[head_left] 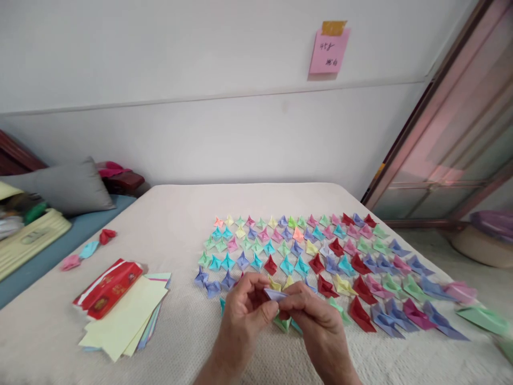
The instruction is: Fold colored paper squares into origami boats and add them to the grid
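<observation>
Between my two hands is a small folded piece of lavender paper, pinched at both ends above the table. My left hand grips its left end with thumb and fingers. At its right end, my right hand closes on it the same way. Rows of folded paper boats in many colours spread behind and to the right of my hands. A few boats, such as a green one, are partly hidden beneath my hands.
On the left lie a stack of coloured paper sheets and a red packet. Crumpled-looking paper pieces sit by the left edge of the covered table. A pink note is taped to the wall. A lidded tub stands at right.
</observation>
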Demonstrator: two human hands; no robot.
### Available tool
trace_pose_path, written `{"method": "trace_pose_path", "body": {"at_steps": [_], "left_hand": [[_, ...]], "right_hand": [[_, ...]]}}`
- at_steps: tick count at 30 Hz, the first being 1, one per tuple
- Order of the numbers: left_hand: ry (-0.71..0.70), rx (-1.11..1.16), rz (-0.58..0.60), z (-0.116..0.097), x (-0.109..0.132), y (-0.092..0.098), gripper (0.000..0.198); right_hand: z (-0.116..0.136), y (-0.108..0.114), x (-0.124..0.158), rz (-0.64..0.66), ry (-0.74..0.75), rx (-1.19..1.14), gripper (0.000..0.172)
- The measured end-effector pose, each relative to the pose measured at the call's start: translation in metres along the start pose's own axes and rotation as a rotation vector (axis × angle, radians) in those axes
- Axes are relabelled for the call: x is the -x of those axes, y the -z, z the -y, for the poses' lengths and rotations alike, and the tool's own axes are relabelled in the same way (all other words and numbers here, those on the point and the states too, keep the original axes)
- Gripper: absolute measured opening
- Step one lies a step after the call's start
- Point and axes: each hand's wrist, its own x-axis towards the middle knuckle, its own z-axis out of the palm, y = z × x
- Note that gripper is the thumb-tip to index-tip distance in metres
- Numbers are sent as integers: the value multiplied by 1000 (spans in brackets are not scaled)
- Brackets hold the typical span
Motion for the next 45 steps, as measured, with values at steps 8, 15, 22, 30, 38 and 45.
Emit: {"method": "trace_pose_path", "body": {"at_steps": [8, 15, 22, 30, 38, 45], "left_hand": [[104, 44, -10, 6, -7, 6, 16], [51, -76, -44, 4, -5, 4, 9], [39, -53, -12, 7, -3, 5, 8], [26, -111, 59, 9, -3, 5, 17], [-33, -124, 69, 3, 0, 5, 16], [-56, -185, 21, 1, 0, 5, 25]], "right_hand": [[1, 2, 3, 86, 4, 40, 20], [-7, -3, 4, -17, -176, -45, 18], [0, -5, -2, 8, -276, -66, 21], [2, -5, -2, -4, -313, -108, 23], [3, -6, 0, 39, -324, -89, 27], [3, -7, 3, 52, -290, -60, 29]]}}
